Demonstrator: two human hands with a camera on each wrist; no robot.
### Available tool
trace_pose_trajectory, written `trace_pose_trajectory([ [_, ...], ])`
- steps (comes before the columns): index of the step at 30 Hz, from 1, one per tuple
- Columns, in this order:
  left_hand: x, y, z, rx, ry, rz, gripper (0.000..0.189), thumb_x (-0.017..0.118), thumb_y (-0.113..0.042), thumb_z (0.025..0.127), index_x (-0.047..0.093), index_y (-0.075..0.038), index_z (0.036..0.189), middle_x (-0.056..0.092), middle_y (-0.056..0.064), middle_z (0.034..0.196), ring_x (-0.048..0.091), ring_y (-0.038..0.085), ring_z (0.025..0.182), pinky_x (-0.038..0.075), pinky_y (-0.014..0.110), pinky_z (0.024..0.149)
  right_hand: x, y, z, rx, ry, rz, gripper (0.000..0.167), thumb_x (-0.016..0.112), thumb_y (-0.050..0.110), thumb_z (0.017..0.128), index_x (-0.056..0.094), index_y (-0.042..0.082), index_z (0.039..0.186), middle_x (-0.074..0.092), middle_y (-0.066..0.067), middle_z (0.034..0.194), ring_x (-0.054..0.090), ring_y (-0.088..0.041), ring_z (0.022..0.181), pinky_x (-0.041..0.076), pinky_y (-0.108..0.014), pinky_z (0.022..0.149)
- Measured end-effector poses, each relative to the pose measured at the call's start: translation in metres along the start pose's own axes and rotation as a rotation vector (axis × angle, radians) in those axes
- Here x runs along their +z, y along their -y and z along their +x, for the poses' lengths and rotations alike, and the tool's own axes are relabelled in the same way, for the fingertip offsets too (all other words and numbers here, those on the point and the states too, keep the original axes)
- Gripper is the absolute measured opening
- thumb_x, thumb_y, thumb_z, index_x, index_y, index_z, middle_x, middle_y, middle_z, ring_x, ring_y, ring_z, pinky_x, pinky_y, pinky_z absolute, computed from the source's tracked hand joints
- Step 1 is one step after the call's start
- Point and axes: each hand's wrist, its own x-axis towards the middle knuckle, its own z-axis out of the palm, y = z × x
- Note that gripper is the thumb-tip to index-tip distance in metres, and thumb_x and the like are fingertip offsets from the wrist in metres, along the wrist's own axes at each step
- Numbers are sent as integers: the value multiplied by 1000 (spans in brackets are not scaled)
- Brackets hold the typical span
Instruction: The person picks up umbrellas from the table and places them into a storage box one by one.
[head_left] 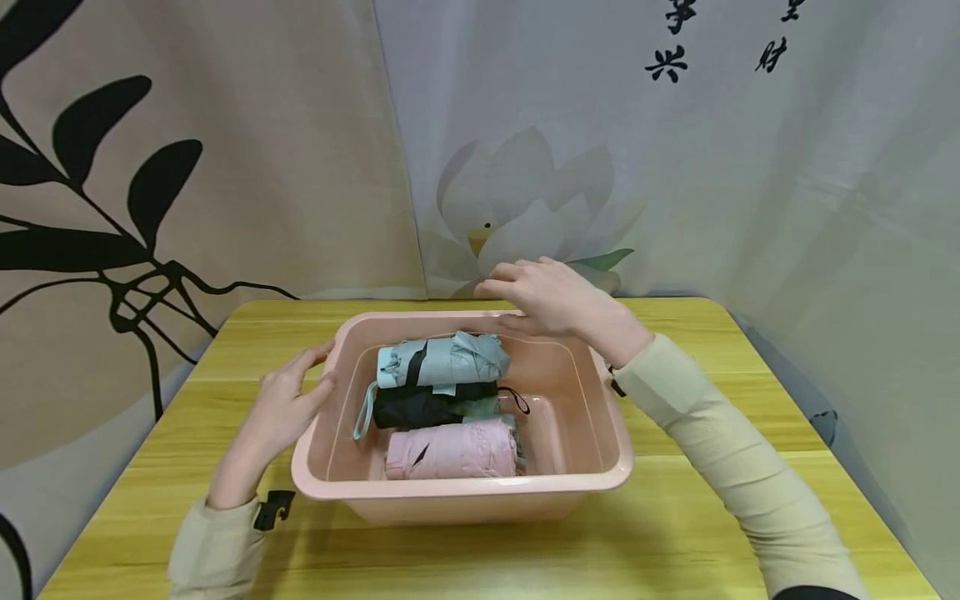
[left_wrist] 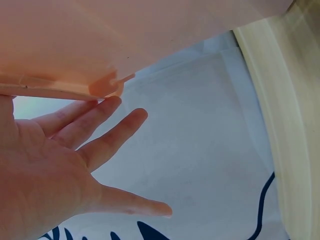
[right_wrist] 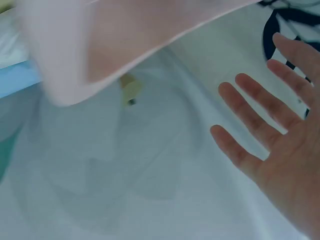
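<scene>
A pink plastic basin [head_left: 465, 487] stands on the table with three folded umbrellas lying in it. At the back is a light blue umbrella [head_left: 442, 362], in the middle a black one [head_left: 416, 407], and in front a pink one [head_left: 453, 450]. My left hand [head_left: 288, 404] touches the basin's left rim with its fingers spread; the left wrist view shows that hand [left_wrist: 65, 160] under the rim, fingers straight. Above the basin's far right rim hovers my right hand [head_left: 551, 300], holding nothing. In the right wrist view its fingers [right_wrist: 250, 112] are extended and apart from the basin.
The basin sits on a yellow wood-grain table [head_left: 675, 517]. Behind the table hangs a pale curtain [head_left: 300, 167] printed with dark leaves, a lotus and black characters. A light blue wrist loop [head_left: 364, 412] trails from one umbrella inside the basin.
</scene>
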Motion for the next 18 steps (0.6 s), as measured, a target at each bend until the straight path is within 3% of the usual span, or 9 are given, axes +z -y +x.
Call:
trace_pose_trajectory([
  [7, 0, 1, 0, -7, -3, -5, 53, 43, -30, 100, 38, -2, 144, 45, 28, 142, 39, 48, 131, 36, 63, 103, 20, -41, -19, 195, -2, 124, 32, 65, 26, 90, 62, 17, 121, 62, -4, 120, 65, -25, 92, 53, -41, 79],
  [13, 0, 2, 0, -12, -2, -14, 53, 43, -29, 100, 37, -3, 145, 44, 28, 142, 40, 49, 131, 38, 63, 102, 46, -70, -36, 395, -81, 172, 31, 64, 24, 90, 63, 13, 119, 62, -8, 121, 63, -29, 103, 51, -46, 84],
  [18, 0, 2, -1, -20, 7, -27, 53, 42, -30, 100, 36, -4, 146, 43, 28, 143, 40, 48, 131, 40, 62, 100, 73, -88, -52, 494, -65, 230, 37, 60, 26, 93, 59, 10, 126, 59, -12, 126, 60, -34, 109, 50, -50, 88],
])
